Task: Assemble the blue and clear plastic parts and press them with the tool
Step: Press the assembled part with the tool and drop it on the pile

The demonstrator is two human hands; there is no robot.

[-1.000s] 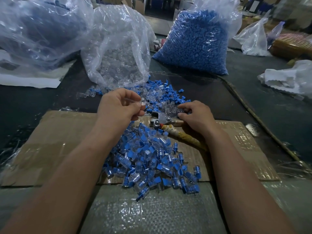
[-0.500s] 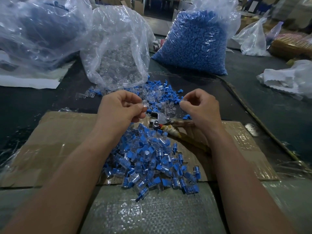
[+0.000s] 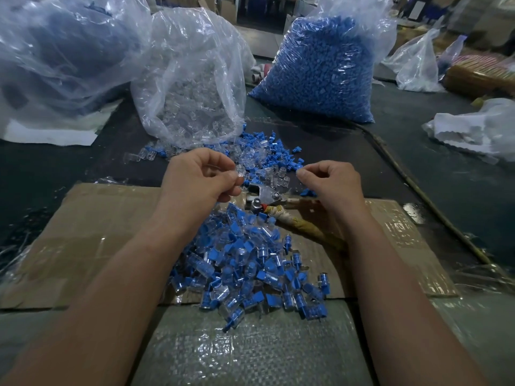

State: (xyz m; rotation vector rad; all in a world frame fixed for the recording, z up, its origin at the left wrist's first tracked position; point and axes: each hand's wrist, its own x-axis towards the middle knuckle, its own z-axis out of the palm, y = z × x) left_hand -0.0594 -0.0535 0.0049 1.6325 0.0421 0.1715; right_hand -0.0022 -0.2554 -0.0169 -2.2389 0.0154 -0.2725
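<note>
My left hand (image 3: 199, 175) pinches a small clear plastic part (image 3: 240, 171) between thumb and fingers, held above the table. My right hand (image 3: 330, 181) has its fingertips pinched together at its left side; a blue part seems to be in them but is mostly hidden. Between and just below the hands lies the metal pressing tool (image 3: 264, 199) with a tape-wrapped handle (image 3: 301, 227). Loose blue and clear parts (image 3: 262, 157) are scattered behind it. A heap of assembled blue-and-clear pieces (image 3: 250, 266) sits on the cardboard (image 3: 92, 240) in front.
At the back stand an open bag of clear parts (image 3: 192, 90), a full bag of blue parts (image 3: 323, 68) and a big bag (image 3: 55, 57) at far left. A thin stick (image 3: 418, 190) runs diagonally on the right. White crumpled plastic (image 3: 479, 129) lies far right.
My right hand lifted off the tool, picked from the loose parts and now hovers pinched beside my left hand. My left hand has kept hold of the clear part, barely moving.
</note>
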